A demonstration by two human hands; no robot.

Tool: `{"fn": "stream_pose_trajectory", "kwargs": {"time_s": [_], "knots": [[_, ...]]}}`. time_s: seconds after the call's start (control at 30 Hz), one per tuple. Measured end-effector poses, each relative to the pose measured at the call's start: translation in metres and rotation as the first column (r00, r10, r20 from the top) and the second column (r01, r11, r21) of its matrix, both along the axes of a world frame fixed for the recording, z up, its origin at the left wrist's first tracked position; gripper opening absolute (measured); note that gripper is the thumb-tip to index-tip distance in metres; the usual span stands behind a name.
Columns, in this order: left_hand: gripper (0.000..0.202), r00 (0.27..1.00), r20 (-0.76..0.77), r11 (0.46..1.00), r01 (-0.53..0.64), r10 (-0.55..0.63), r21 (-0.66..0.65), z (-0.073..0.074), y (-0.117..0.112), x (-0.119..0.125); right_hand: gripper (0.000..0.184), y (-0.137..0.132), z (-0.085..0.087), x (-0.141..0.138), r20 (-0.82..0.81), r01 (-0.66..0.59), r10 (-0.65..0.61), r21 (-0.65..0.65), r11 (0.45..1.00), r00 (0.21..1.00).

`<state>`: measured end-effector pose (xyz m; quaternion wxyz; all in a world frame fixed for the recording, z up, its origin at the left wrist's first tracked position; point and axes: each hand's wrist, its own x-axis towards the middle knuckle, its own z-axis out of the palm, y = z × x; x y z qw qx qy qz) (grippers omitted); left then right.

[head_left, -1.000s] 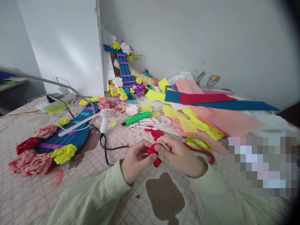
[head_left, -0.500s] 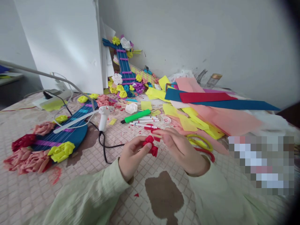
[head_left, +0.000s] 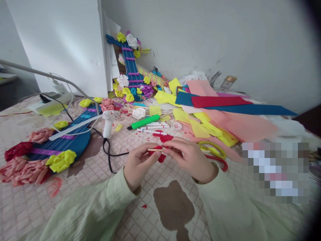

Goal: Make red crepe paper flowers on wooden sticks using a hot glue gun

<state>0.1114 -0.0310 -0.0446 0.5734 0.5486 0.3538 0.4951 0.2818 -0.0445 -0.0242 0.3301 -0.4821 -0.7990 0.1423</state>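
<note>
Over the table, my left hand has its thumb and fingers closed on a small piece of red crepe paper. A thin pale wooden stick lies level across that paper, its tip near my left fingers. My right hand pinches the stick and touches the paper's right side; the fingers partly hide both. Just beyond the fingertips lie more red paper pieces. Scissors with yellow and red handles rest beside my right hand, partly covered by it.
A white glue gun stands left, its black cord looping toward my left hand. A blue paper guitar with flowers lies far left; another leans behind. Ahead are a green marker, white pens and crepe strips.
My right hand has come left and lower against the red paper. The stick, earlier slanted above the paper, now lies level across it. The whole view has shifted slightly.
</note>
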Motion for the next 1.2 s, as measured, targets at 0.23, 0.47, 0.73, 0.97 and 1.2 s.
{"fn": "stream_pose_trajectory", "kwargs": {"time_s": [0.23,0.47,0.73,0.97,1.2], "knots": [[0.013,0.999,-0.032,1.0,0.0,-0.001,-0.03,0.0001,0.0003,-0.0006,0.017,0.0003,0.0005,0.0006,-0.023,-0.022,0.023,0.037,0.999,0.999],[0.016,0.996,-0.087,0.998,-0.004,0.009,0.057,-0.0026,-0.0003,-0.002,0.015,0.0002,0.0017,-0.0002,-0.015,-0.011,0.012,0.037,0.999,1.0],[0.011,0.989,-0.132,0.992,-0.047,0.062,0.115,-0.0004,0.001,-0.0036,0.015,-0.0014,0.0031,-0.0012,-0.01,-0.018,0.018,0.033,0.999,1.0],[0.014,0.981,-0.186,0.993,-0.044,0.065,0.11,0.0031,0.0003,-0.0046,0.016,-0.0012,0.0028,-0.0007,-0.018,-0.002,0.003,0.029,1.0,1.0],[0.032,0.991,-0.131,0.997,-0.027,0.037,0.077,-0.0029,-0.0013,-0.0048,0.017,-0.001,0.0038,0.001,-0.017,-0.001,0.002,0.025,1.0,1.0]]}}
